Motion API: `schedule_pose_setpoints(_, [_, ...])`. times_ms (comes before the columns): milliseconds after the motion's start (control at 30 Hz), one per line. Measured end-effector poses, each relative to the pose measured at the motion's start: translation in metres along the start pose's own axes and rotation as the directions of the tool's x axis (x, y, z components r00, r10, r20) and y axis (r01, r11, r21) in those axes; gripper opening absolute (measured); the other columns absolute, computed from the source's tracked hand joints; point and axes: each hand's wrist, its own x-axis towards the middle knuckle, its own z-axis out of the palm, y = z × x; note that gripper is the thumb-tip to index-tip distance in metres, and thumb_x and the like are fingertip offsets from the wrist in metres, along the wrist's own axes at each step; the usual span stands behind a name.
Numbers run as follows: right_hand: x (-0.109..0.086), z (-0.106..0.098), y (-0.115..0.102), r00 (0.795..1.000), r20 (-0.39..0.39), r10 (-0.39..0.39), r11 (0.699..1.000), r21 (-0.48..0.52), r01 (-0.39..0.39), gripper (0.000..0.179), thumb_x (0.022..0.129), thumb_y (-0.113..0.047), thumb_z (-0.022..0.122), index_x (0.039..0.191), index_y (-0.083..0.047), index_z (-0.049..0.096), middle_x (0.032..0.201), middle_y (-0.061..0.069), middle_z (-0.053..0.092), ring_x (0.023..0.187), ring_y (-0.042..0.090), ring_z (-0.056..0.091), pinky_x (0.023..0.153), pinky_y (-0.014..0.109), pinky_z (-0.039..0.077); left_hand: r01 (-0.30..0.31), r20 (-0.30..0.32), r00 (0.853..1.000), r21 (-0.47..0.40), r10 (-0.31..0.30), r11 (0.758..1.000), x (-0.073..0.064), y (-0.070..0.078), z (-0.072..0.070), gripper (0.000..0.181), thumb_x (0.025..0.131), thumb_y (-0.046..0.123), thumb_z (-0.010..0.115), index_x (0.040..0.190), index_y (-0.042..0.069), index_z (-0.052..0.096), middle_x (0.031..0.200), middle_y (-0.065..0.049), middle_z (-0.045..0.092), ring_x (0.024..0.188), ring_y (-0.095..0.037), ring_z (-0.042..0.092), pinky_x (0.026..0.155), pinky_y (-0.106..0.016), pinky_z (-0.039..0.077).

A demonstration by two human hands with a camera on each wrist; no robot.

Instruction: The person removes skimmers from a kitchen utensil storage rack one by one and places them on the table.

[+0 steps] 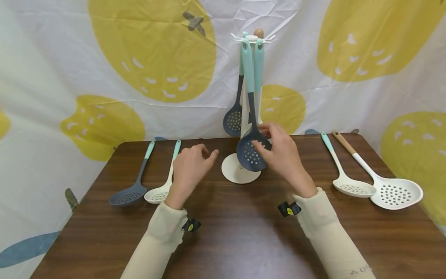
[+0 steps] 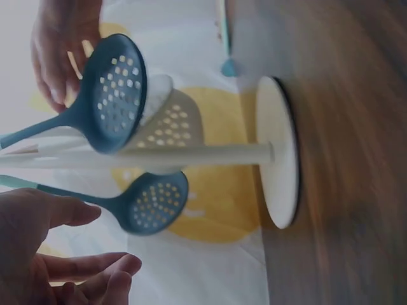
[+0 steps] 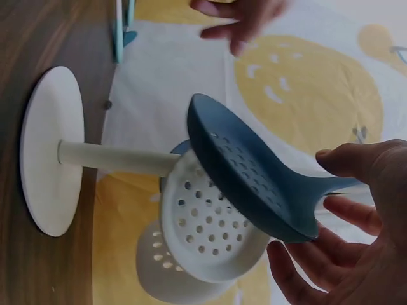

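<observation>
In the head view a white stand [image 1: 241,178] bears hanging slotted utensils. A dark blue skimmer [image 1: 251,155] with a mint handle hangs at its front, bowl down. My right hand [image 1: 283,155] is at that skimmer's bowl, thumb in front and fingers behind its edge; in the right wrist view the thumb [image 3: 350,159] stands off the neck. Another dark blue skimmer [image 2: 152,203] hangs on the left side, and a white skimmer [image 3: 206,222] is behind the front one. My left hand [image 1: 191,168] hovers left of the stand, fingers loosely bent, holding nothing.
On the brown table [image 1: 230,232], a dark blue skimmer [image 1: 130,193] and a white skimmer [image 1: 158,193] lie at left. At right lie a white ladle-shaped skimmer [image 1: 353,187] and a larger white one with a wooden-coloured handle [image 1: 397,193]. A fruit-patterned cloth [image 1: 174,120] hangs behind.
</observation>
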Motion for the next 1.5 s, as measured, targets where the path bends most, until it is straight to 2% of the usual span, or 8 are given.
schedule_pose_setpoints(200, [-0.002,0.005,0.004,1.0,0.023,0.019,0.997,0.075,-0.02,0.051,0.093,-0.014,0.076,0.138,-0.003,0.054,0.116,0.019,0.07,0.101,0.036,0.07,0.088,0.051,0.055,0.023,0.001,1.0,-0.055,-0.023,0.998,0.007,0.012,0.004,0.041,0.095,0.056,0.064,0.091,0.018,0.078,0.084,-0.005,0.076,0.071,-0.031,0.069,0.059,-0.046,0.054])
schedule_pose_setpoints(400, [-0.002,0.002,0.01,0.999,0.031,-0.027,0.991,0.135,0.023,0.038,0.096,-0.006,0.07,0.133,-0.001,0.064,0.108,0.021,0.074,0.084,0.033,0.071,0.077,0.046,0.057,0.04,0.002,0.999,-0.08,-0.04,0.996,0.01,0.013,0.005,0.041,0.095,0.056,0.064,0.092,0.017,0.078,0.087,-0.006,0.077,0.072,-0.032,0.07,0.06,-0.047,0.054])
schedule_pose_setpoints(600, [-0.001,-0.012,0.009,0.988,0.137,0.065,0.983,0.163,-0.088,0.034,0.1,-0.005,0.056,0.132,0.0,0.065,0.124,0.022,0.072,0.102,0.034,0.069,0.087,0.046,0.054,0.033,0.014,0.999,-0.096,-0.032,0.995,0.011,0.01,0.007,0.04,0.095,0.054,0.064,0.092,0.017,0.079,0.085,-0.004,0.077,0.072,-0.031,0.07,0.061,-0.046,0.054])
schedule_pose_setpoints(700, [0.002,-0.018,0.01,0.979,0.166,0.122,0.954,0.253,-0.162,0.035,0.099,-0.002,0.049,0.131,0.002,0.064,0.125,0.022,0.071,0.109,0.035,0.069,0.092,0.044,0.053,0.013,0.016,1.0,-0.118,-0.011,0.993,0.012,0.012,0.009,0.039,0.095,0.053,0.065,0.092,0.017,0.079,0.084,-0.003,0.076,0.073,-0.031,0.071,0.064,-0.049,0.055])
schedule_pose_setpoints(833, [0.005,-0.023,0.013,0.975,0.165,0.149,0.917,0.347,-0.199,0.041,0.097,0.002,0.043,0.134,0.001,0.06,0.118,0.023,0.074,0.103,0.036,0.071,0.088,0.034,0.051,-0.02,0.019,1.0,-0.135,0.023,0.991,0.014,0.017,0.011,0.039,0.096,0.052,0.064,0.092,0.017,0.078,0.081,-0.002,0.075,0.073,-0.03,0.071,0.065,-0.05,0.056])
schedule_pose_setpoints(967, [0.007,-0.027,0.014,0.978,0.154,0.138,0.915,0.359,-0.185,0.035,0.099,0.0,0.048,0.131,0.001,0.061,0.111,0.024,0.075,0.098,0.034,0.072,0.088,0.029,0.049,-0.032,0.018,0.999,-0.15,0.035,0.988,0.016,0.021,0.012,0.038,0.096,0.051,0.065,0.092,0.016,0.078,0.08,-0.001,0.074,0.071,-0.028,0.07,0.065,-0.048,0.055])
schedule_pose_setpoints(1200, [0.005,-0.029,0.015,0.995,0.037,0.089,0.965,0.242,-0.095,0.021,0.098,-0.016,0.071,0.113,-0.002,0.071,0.102,0.015,0.079,0.089,0.015,0.075,0.084,0.023,0.051,-0.056,0.023,0.998,-0.203,0.061,0.978,0.021,0.033,0.015,0.037,0.096,0.05,0.064,0.092,0.016,0.078,0.077,-0.001,0.073,0.067,-0.026,0.068,0.063,-0.047,0.055])
schedule_pose_setpoints(1500, [0.003,-0.03,0.007,0.989,-0.131,0.071,0.987,0.154,-0.051,0.016,0.094,-0.013,0.075,0.107,-0.002,0.076,0.096,0.014,0.08,0.088,0.029,0.077,0.081,0.035,0.052,-0.081,0.024,0.996,-0.246,0.09,0.966,0.028,0.052,0.022,0.033,0.097,0.046,0.064,0.09,0.016,0.078,0.076,0.001,0.072,0.065,-0.021,0.065,0.063,-0.043,0.054])
